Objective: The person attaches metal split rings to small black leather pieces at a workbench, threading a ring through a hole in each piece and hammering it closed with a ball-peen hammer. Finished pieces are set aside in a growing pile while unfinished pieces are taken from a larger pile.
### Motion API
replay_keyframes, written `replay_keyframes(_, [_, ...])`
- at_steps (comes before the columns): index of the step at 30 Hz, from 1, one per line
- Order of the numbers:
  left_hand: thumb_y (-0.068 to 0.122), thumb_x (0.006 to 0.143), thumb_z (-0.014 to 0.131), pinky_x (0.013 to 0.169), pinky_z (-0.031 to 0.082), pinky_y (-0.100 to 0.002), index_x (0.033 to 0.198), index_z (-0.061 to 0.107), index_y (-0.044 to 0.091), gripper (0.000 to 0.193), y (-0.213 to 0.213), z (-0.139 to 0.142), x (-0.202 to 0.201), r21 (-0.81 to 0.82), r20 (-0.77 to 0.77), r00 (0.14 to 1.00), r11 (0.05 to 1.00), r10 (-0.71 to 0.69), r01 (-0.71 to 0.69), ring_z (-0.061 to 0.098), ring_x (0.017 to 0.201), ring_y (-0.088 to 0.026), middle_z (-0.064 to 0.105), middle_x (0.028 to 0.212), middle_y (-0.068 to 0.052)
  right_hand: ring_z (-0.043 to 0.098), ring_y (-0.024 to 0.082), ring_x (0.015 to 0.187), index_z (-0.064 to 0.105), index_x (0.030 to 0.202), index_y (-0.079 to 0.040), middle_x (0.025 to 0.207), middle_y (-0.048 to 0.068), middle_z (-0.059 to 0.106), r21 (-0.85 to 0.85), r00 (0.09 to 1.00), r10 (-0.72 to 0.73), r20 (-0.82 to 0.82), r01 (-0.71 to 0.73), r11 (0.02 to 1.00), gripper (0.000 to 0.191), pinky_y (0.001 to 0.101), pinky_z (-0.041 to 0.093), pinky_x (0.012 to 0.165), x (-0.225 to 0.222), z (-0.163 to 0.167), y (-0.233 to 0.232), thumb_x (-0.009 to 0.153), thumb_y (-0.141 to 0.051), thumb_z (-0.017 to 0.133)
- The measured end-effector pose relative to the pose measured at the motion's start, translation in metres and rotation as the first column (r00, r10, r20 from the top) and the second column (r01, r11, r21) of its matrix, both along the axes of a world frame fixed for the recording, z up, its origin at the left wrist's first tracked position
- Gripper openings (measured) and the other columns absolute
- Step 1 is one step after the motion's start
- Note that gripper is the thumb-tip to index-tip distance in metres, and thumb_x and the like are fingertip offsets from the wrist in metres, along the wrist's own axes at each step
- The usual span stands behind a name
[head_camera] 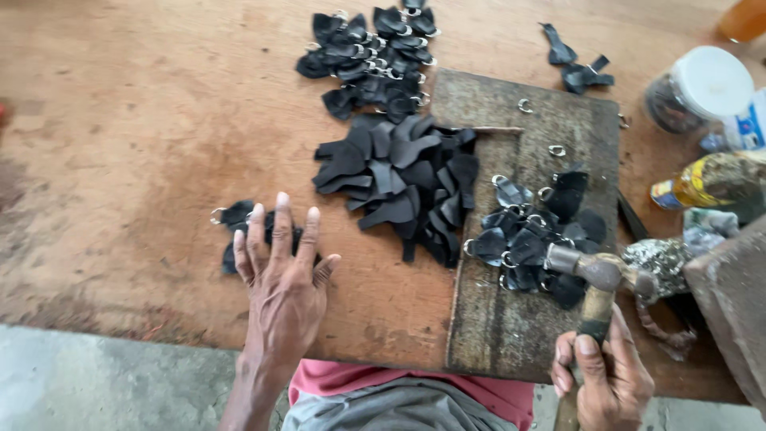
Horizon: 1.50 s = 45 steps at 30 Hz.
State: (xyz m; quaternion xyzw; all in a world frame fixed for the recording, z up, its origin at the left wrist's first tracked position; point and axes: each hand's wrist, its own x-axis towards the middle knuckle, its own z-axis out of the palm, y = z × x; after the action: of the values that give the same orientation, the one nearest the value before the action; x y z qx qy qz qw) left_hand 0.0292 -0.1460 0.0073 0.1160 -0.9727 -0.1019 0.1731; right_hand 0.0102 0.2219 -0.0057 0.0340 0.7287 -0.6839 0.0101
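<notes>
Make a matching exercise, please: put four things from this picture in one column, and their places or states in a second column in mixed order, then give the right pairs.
Things
1. hammer
2. left hand
3. jar with white lid
4. loose metal ring

Places or states
A. at the table's far right edge
B. spread flat over a small pile of black pieces
C. gripped by the right hand
D. alone on the dark wooden board, near its far edge

Pairs: 1-C, 2-B, 3-A, 4-D
</notes>
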Motion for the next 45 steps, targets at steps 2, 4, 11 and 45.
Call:
replay_keyframes(2, [0.03, 0.093, 0.069, 0.117, 0.03, -0.053, 0.139, 0.058, 0.004, 0.054, 0.016, 0.004, -0.01, 0.196, -0.123, 0.985, 0.97, -0.12, 0.143, 0.042, 0.139, -0.041, 0.051, 0.148, -0.023, 0.05, 0.014, 0.049, 0.042, 0.162, -0.006, 0.074, 0.013, 0.058, 0.001, 0.999, -0.039, -0.002, 0.039, 0.999, 0.061, 0.0273, 0.043, 0.044, 0.0, 0.001, -0.002, 0.102, -0.012, 0.054])
replay_keyframes(4, [0.02, 0.095, 0.07, 0.112, 0.041, -0.047, 0.136, 0.06, 0.001, 0.046, 0.04, 0.008, -0.02, 0.383, -0.142, 0.958, 0.878, -0.249, 0.285, 0.053, 0.13, -0.035, 0.059, 0.139, -0.02, 0.049, 0.013, 0.05, 0.04, 0.163, -0.008, 0.074, 0.013, 0.058, -0.002, 0.998, -0.049, 0.046, 0.049, 0.999, 0.063, 0.0277, 0.043, 0.044, 0.001, 0.004, -0.003, 0.102, -0.012, 0.053])
replay_keyframes(11, [-0.007, 0.084, 0.059, 0.1, 0.052, -0.043, 0.131, 0.062, -0.005, 0.047, 0.112, 0.016, -0.079, 0.319, -0.197, 0.755, 0.687, -0.626, 0.653, 0.059, 0.118, -0.031, 0.063, 0.128, -0.02, 0.05, 0.01, 0.048, 0.038, 0.162, -0.011, 0.072, 0.009, 0.058, 0.058, 0.996, -0.014, 0.093, 0.009, 0.998, 0.062, 0.0264, 0.043, 0.04, 0.0, 0.015, -0.009, 0.101, -0.013, 0.052])
replay_keyframes(45, [0.005, 0.081, 0.08, 0.082, 0.061, -0.031, 0.133, 0.058, 0.005, 0.057, 0.121, -0.008, -0.009, 0.819, -0.154, 0.939, 0.491, -0.307, 0.295, 0.076, 0.094, -0.02, 0.076, 0.104, -0.009, 0.057, 0.011, 0.046, 0.043, 0.152, -0.017, 0.073, 0.007, 0.068, 0.711, 0.966, 0.243, -0.093, -0.107, 0.695, 0.057, 0.0284, 0.049, 0.038, 0.037, 0.067, 0.011, 0.098, -0.027, 0.057])
